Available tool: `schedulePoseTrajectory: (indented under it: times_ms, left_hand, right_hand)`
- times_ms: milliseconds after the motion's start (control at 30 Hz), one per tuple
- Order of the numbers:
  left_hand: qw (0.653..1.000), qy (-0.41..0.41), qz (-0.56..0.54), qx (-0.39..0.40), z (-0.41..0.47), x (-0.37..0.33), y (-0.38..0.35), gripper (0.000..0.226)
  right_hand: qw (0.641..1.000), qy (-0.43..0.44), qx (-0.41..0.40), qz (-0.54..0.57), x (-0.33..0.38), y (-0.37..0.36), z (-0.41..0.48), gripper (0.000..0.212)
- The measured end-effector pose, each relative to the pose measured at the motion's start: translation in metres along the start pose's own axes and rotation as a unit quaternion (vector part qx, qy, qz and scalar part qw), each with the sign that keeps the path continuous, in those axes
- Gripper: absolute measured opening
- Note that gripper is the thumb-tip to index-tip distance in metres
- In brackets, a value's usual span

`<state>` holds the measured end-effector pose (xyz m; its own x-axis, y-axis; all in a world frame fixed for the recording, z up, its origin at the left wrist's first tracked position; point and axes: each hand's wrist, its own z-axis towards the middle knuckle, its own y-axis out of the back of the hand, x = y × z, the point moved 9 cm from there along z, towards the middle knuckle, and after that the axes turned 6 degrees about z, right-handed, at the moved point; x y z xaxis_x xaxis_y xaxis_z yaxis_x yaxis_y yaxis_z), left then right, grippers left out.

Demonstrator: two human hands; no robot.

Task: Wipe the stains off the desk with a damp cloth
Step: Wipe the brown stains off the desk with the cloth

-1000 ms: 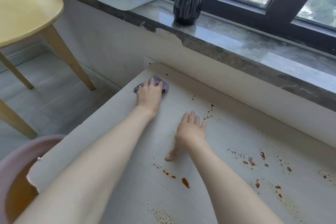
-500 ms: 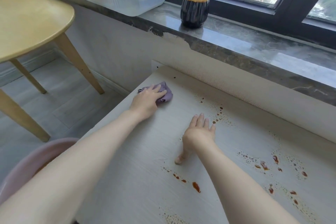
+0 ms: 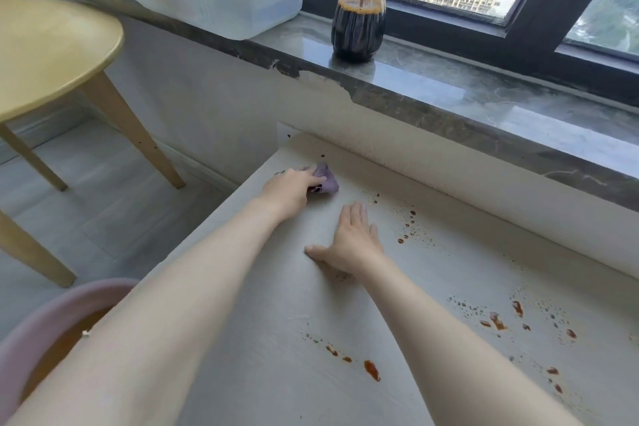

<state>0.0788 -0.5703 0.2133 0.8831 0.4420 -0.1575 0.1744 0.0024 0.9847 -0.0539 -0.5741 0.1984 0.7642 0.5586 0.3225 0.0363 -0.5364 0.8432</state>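
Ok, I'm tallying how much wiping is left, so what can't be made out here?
Head view:
cloth: mostly covered by the left hand; dampness not tellable.
desk: stains under both forearms and the flat right hand hidden; right and near parts cut off by the frame.
pink basin: cut by the edge, contents unclear.

Purple cloth (image 3: 327,180) is gripped by left hand (image 3: 289,189) and pressed on desk (image 3: 262,339) near its far left corner, at 11 o'clock from right hand (image 3: 352,243), which is laid flat on the top, fingers straight. Reddish-brown stains (image 3: 371,369) are seen at 1, 4 and 6 o'clock from that hand. Dark-filled bottle (image 3: 358,29) is stood on windowsill (image 3: 449,79) at 12 o'clock; yellow table (image 3: 52,52) at 10, pink basin (image 3: 38,318) at 8.
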Motion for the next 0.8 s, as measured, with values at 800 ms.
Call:
schedulePoseTrajectory:
  times_ms: [800]
  left_hand:
    - [0.996,-0.077,-0.035,-0.010,0.061,-0.043,-0.007,0.062]
  right_hand:
    - [0.994,-0.072,-0.074,0.019,0.012,0.016,0.026,0.058]
